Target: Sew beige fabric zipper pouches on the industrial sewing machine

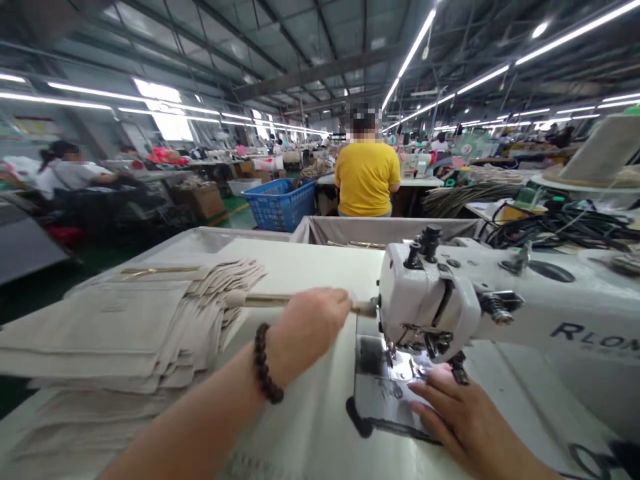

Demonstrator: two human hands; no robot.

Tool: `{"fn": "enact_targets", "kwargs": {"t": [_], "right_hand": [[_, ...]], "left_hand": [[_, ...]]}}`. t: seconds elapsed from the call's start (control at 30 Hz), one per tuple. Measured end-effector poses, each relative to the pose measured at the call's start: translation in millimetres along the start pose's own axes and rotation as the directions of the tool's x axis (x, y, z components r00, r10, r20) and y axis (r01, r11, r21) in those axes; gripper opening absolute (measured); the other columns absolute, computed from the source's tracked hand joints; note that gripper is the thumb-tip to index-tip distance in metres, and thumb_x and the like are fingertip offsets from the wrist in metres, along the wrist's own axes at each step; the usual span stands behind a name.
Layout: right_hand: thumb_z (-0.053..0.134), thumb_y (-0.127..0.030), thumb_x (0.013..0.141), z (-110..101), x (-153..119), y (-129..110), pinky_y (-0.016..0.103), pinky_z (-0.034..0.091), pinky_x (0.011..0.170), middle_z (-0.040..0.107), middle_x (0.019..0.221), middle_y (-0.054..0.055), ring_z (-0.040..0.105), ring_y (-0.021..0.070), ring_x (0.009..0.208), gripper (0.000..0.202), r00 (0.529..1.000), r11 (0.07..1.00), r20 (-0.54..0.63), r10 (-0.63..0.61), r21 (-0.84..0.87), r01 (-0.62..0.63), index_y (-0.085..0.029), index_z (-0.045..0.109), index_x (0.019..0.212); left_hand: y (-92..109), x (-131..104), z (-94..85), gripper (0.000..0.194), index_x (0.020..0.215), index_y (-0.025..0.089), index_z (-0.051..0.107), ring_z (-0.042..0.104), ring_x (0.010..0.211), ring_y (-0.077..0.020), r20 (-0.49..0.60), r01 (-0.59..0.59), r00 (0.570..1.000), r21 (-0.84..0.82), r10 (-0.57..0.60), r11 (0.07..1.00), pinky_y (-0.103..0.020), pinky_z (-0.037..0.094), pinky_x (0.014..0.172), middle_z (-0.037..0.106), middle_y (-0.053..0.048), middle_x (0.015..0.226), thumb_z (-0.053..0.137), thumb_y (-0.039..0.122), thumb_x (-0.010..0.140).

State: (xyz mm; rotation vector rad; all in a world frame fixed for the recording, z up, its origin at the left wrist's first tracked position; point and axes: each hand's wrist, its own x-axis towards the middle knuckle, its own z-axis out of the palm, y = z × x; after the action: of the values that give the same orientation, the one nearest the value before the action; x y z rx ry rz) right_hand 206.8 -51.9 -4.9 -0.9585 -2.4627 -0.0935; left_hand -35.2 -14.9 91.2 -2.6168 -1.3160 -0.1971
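My left hand (pixel 311 325), with a dark bead bracelet (pixel 267 363) at the wrist, reaches across the table left of the sewing machine (pixel 430 287). Its fingers are closed on a beige zipper strip (pixel 267 301) with gold-coloured teeth, which runs behind the hand toward the machine head. My right hand (pixel 457 407) rests by the lit metal needle plate (pixel 395 390), fingers stretched out, with nothing visible in them. Its fingertips are close to the presser foot. Stacked beige fabric pieces (pixel 125 320) lie to the left, a gold zipper (pixel 160 271) across their top.
Behind the table stands a blue plastic basket (pixel 280 203). A person in a yellow shirt (pixel 367 177) sits ahead, back turned. On the right are a large thread cone (pixel 600 150) and tangled black cords (pixel 555 227). A grey fabric-lined bin (pixel 345 230) adjoins the table's far edge.
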Motion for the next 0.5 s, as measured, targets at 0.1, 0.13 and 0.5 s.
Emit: {"fn": "enact_targets", "kwargs": {"t": [0.1, 0.13, 0.5], "right_hand": [[0.029, -0.025, 0.09, 0, 3, -1, 0.026, 0.048, 0.064, 0.062, 0.077, 0.005, 0.059, 0.0139, 0.067, 0.035, 0.999, 1.0, 0.029, -0.022, 0.02, 0.022, -0.021, 0.064, 0.087], [0.03, -0.025, 0.09, 0, 3, 0, 0.025, 0.048, 0.062, 0.062, 0.077, 0.005, 0.059, 0.0134, 0.066, 0.035, 0.999, 0.999, 0.019, -0.035, 0.005, 0.035, -0.021, 0.064, 0.086], [0.042, -0.029, 0.087, -20, -8, -3, 0.024, 0.046, 0.068, 0.062, 0.071, 0.004, 0.057, 0.0123, 0.067, 0.026, 0.936, 0.968, -0.25, -0.249, -0.049, 0.245, -0.018, 0.065, 0.082]], "left_hand": [[-24, 26, -15.6, 0.022, 0.102, 0.009, 0.054, 0.055, 0.099, -0.018, -0.162, 0.097, 0.982, 0.011, -0.094, 0.995, -0.033, 0.044, 0.088, 0.059, -0.012, 0.106, 0.038, 0.008, 0.087], [-27, 33, -15.1, 0.022, 0.103, 0.01, 0.054, 0.054, 0.102, -0.0178, -0.161, 0.088, 0.983, 0.02, -0.084, 0.996, -0.032, 0.043, 0.09, 0.058, -0.012, 0.108, 0.041, 0.009, 0.086], [-65, -148, -54.8, 0.034, 0.112, 0.013, 0.053, 0.046, 0.112, -0.0208, -0.368, 0.377, 0.876, 0.12, -0.311, 0.918, -0.038, 0.035, 0.098, 0.051, -0.012, 0.121, 0.054, 0.027, 0.082]]}}
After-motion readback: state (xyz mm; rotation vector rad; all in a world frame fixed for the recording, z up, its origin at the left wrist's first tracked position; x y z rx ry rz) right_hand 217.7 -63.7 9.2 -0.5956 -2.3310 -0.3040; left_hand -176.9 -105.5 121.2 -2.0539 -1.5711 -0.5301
